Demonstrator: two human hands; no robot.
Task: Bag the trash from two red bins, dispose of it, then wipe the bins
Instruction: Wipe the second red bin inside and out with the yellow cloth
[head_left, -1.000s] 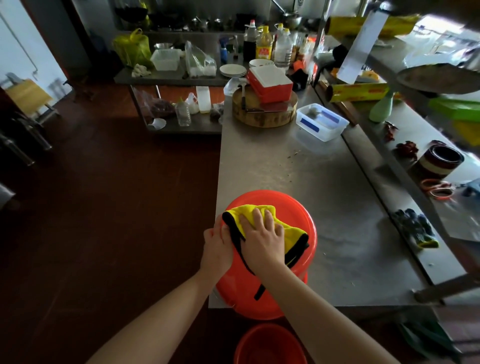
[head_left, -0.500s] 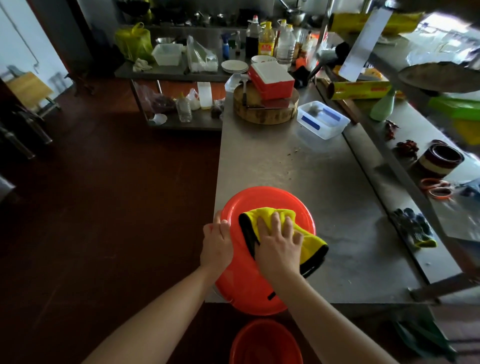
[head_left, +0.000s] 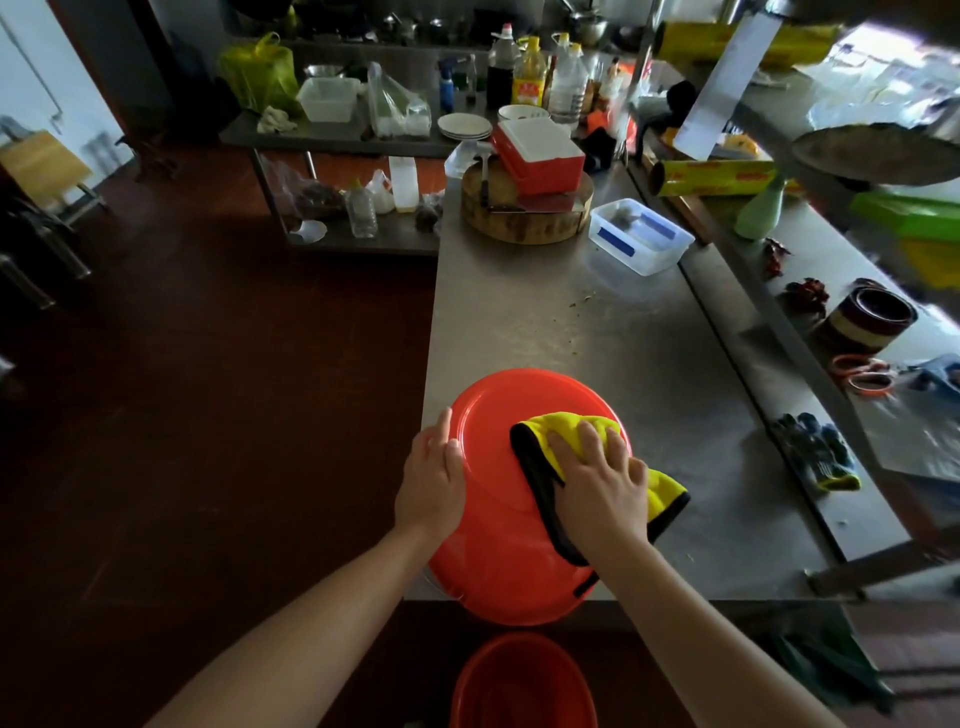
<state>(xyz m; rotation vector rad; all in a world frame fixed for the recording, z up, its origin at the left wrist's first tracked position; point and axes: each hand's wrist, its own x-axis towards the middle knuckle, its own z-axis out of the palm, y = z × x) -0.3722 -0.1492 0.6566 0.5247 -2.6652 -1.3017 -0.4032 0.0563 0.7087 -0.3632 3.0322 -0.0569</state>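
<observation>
Cloth (head_left: 566, 428), yellow with black edging, is lying on the base of the upturned bin (head_left: 493, 467), which is sitting at the near corner of the steel counter (head_left: 597, 338). The right hand (head_left: 602, 483) is pressing it flat with fingers spread; the left hand (head_left: 431, 478) is bracing the bin's side, fingers straight and together. Judged best: overlapping strokes reaching the base rim, then the walls, with the bracing hand stopping any slide off the edge. The second bin (head_left: 519, 686) is waiting on the floor. The yellow bottle (head_left: 529, 78) is showing a red label, its writing too small to read.
</observation>
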